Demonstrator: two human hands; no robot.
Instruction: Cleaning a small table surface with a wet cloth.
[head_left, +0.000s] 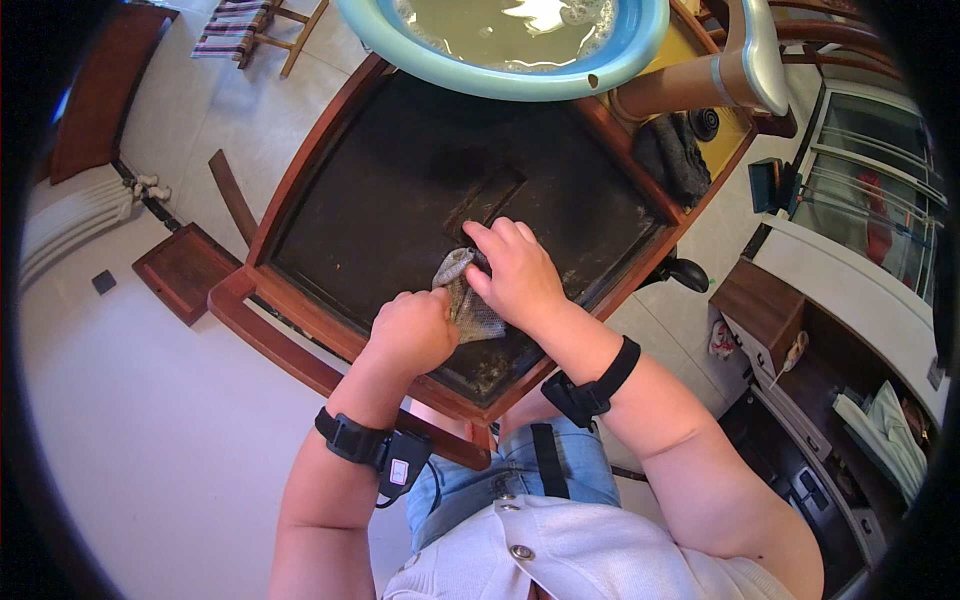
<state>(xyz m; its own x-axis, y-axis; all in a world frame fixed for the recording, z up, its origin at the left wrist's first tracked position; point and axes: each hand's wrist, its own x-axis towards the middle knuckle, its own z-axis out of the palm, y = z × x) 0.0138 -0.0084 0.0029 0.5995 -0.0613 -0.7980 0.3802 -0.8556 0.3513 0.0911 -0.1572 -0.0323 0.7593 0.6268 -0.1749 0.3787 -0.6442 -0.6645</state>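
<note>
A grey-brown mesh cleaning cloth is bunched between my two hands above the near part of a dark, recessed tabletop. My left hand is closed on the cloth's left side. With thumb and fingers, my right hand holds its upper right part, the index finger reaching forward. Just beyond the fingertips, a narrow rectangular outline shows on the dark surface. Pale, worn patches mark the panel's near corner and right edge. A reddish-brown wooden frame surrounds the panel.
A light blue basin of cloudy, sudsy water stands at the far end. Right of it are a brown cylindrical object with a silver end and dark grey fabric. A curved wooden rail runs along the near left side.
</note>
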